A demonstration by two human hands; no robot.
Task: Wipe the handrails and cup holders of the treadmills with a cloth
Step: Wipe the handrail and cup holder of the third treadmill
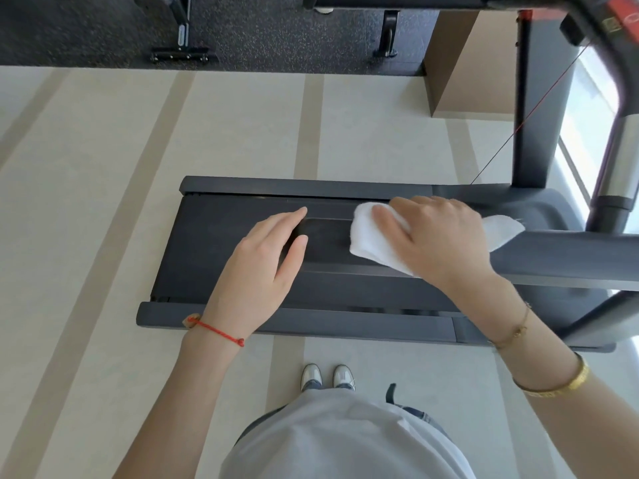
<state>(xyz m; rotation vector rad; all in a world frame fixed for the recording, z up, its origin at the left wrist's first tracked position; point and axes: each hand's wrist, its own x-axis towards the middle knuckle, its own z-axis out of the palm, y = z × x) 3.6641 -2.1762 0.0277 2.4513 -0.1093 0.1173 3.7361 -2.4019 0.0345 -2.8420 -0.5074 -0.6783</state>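
Observation:
A dark grey treadmill handrail (560,257) runs in from the right and ends near the middle of the view, above the black running belt (214,236). My right hand (439,236) presses a folded white cloth (366,240) flat on top of this rail, with part of the cloth sticking out behind the hand. My left hand (259,264) sits on the rail's free end, fingers over the far side and thumb on the near side. No cup holder can be made out.
The treadmill's console (615,19) and black upright post (529,115) rise at the top right, beside a silver far handrail (619,160) and a window. The treadmill's side rail (311,324) lies just ahead of my shoes (328,376). Machine feet (179,55) stand on dark matting beyond.

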